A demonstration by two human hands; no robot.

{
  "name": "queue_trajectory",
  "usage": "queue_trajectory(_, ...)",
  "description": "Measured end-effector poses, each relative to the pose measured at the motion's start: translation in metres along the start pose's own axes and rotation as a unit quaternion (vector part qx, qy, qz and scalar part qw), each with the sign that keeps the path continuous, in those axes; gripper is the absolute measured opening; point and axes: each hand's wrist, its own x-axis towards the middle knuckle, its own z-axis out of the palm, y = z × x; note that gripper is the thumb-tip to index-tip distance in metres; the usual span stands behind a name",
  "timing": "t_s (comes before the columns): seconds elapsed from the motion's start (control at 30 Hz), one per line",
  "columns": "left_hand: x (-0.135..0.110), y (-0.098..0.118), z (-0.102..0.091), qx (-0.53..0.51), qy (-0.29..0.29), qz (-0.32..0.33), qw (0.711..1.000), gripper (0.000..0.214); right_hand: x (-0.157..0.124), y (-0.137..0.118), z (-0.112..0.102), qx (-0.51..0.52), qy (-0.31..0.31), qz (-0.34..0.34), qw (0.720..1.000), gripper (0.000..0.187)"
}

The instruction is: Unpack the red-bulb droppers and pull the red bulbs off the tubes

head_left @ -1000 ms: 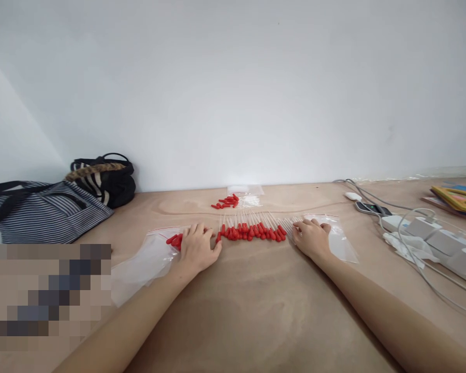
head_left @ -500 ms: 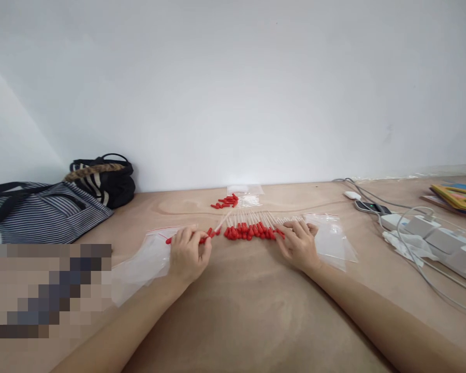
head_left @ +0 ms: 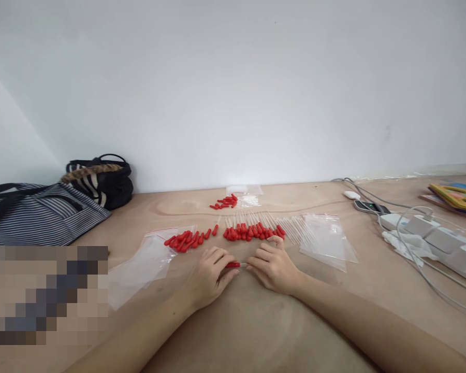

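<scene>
My left hand (head_left: pixel 213 274) pinches a red rubber bulb (head_left: pixel 233 264) over the middle of the table. My right hand (head_left: pixel 274 267) grips a thin clear tube (head_left: pixel 244 265) whose end meets the bulb's mouth; whether it sits inside cannot be made out. Beyond the hands lies a row of tubes with red bulbs fitted (head_left: pixel 252 230), bulb ends toward me. Loose red bulbs (head_left: pixel 184 241) lie in a pile at left, on a clear plastic bag (head_left: pixel 147 259). Bare clear tubes (head_left: pixel 297 229) lie at right on another clear bag (head_left: pixel 326 243).
Smaller red pieces (head_left: pixel 225 201) lie beside a clear bag of thin tubes (head_left: pixel 250 200) near the wall. A striped bag (head_left: pixel 50 212) and a black bag (head_left: pixel 116 181) stand at left. At right are a power strip with chargers (head_left: pixel 446 238), cables and colourful boards (head_left: pixel 458 199).
Both hands have drawn back toward me and come together. The left came from the loose bulbs with one, the right from the bare tubes with one.
</scene>
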Motion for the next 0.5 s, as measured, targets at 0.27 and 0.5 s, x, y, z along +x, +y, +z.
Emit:
queue_trajectory(0.27,-0.004,0.002,0.003,0.001,-0.006,0.018,1.0,0.023,0.001,-0.002,-0.004,0.034,-0.006,-0.034,0.999,0.024)
queue_trajectory(0.5,-0.006,-0.022,-0.012,0.032,0.111,-0.04,0.992,0.021,-0.007,0.011,-0.008,0.063,0.026,0.063,0.996,0.022)
